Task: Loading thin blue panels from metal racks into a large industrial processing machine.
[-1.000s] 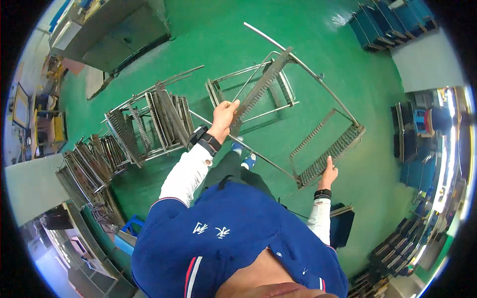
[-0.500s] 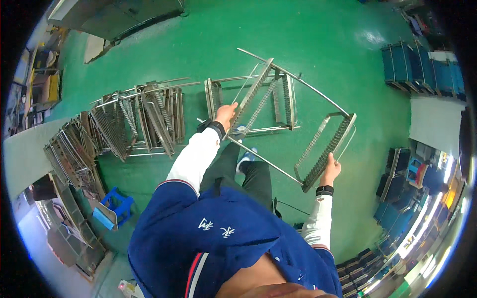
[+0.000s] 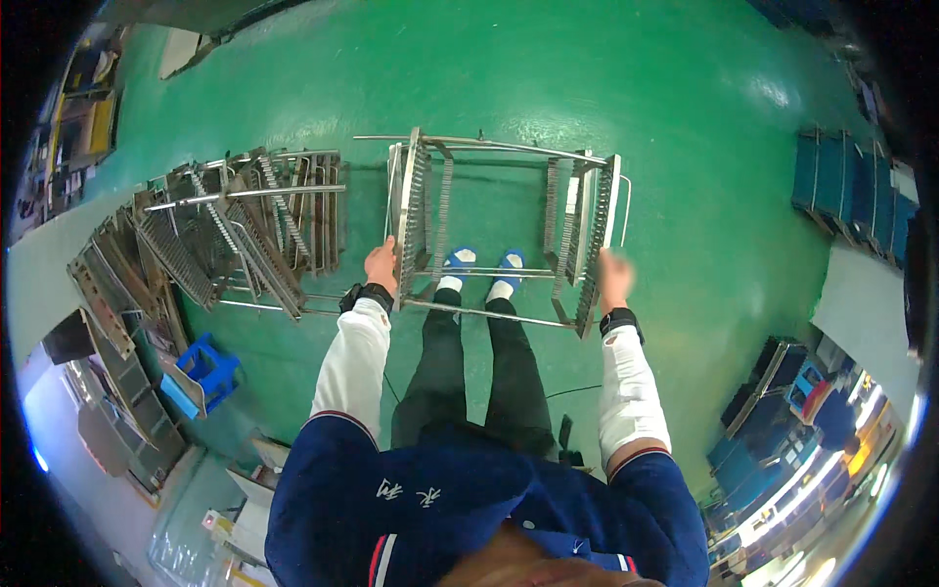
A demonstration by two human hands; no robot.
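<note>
A metal rack (image 3: 497,312), with toothed side panels joined by long rods, is level in front of me, between my two hands. My left hand (image 3: 381,264) is closed on its left side panel. On the right side panel my right hand (image 3: 614,281) is closed too, a little smeared by motion. A second rack (image 3: 585,186) of the same kind is beneath the held one and mostly covered by it. Whether the two racks touch, I cannot tell. My feet in blue slippers show through the frames.
A row of similar metal racks (image 3: 259,230) stands on the green floor (image 3: 528,59) to the left, with a blue stool (image 3: 202,375) nearer me. Blue bins (image 3: 849,191) line the far right. A dark cable lies by my legs.
The held rack has swung from a slant to nearly level and moved left, over the other rack. Both hands have stayed on it.
</note>
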